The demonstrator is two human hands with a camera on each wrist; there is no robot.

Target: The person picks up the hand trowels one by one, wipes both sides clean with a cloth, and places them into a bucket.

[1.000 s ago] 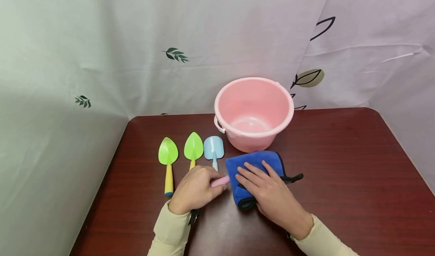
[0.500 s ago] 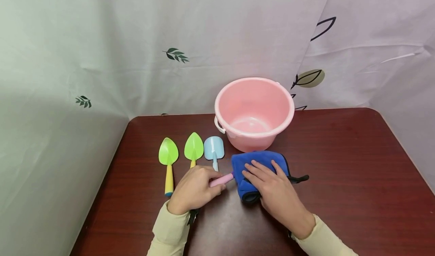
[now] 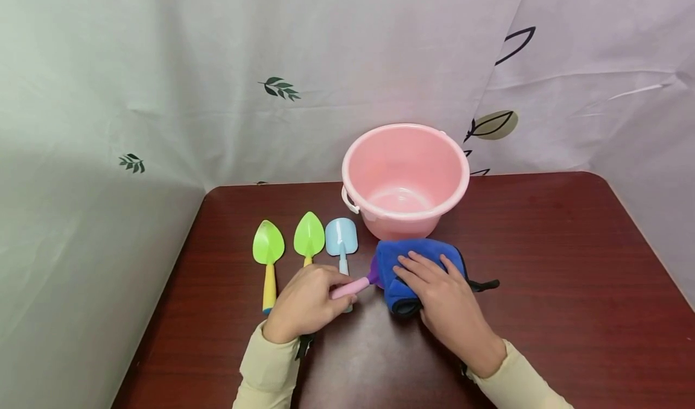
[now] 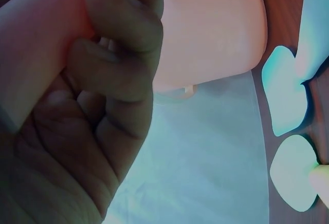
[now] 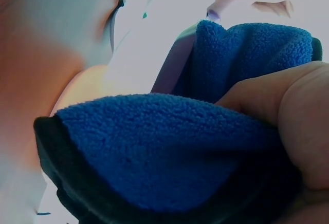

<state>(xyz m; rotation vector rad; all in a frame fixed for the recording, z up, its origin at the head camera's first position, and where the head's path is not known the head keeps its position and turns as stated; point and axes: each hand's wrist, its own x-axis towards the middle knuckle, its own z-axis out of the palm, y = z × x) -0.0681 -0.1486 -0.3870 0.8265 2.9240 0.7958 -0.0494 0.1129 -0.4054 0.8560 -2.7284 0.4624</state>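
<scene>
My left hand (image 3: 306, 303) grips the pink handle of a small trowel (image 3: 350, 288). Part of its purple blade (image 3: 374, 273) shows beyond the handle, and a blue cloth with black edging (image 3: 393, 255) covers the remainder. Stretched fingers of my right hand (image 3: 453, 306) lie over the cloth. In the right wrist view, the thumb (image 5: 252, 95) reaches in between folds of the cloth, holding it from below, with the purple blade (image 5: 177, 59) beside it. Under the left hand, the light blue shovel (image 3: 342, 237) is partly hidden.
A pink bucket (image 3: 352, 155) with a white handle stands just behind the cloth. Two green trowels with yellow handles, an outer one (image 3: 268, 243) and an inner one (image 3: 309, 234), lie left of the blue shovel on the dark red table (image 3: 559, 264). Patterned curtains surround the table.
The right hand and cloth have slid to the right along the trowel, uncovering more of the handle and some purple blade. The left hand has shifted slightly left.
</scene>
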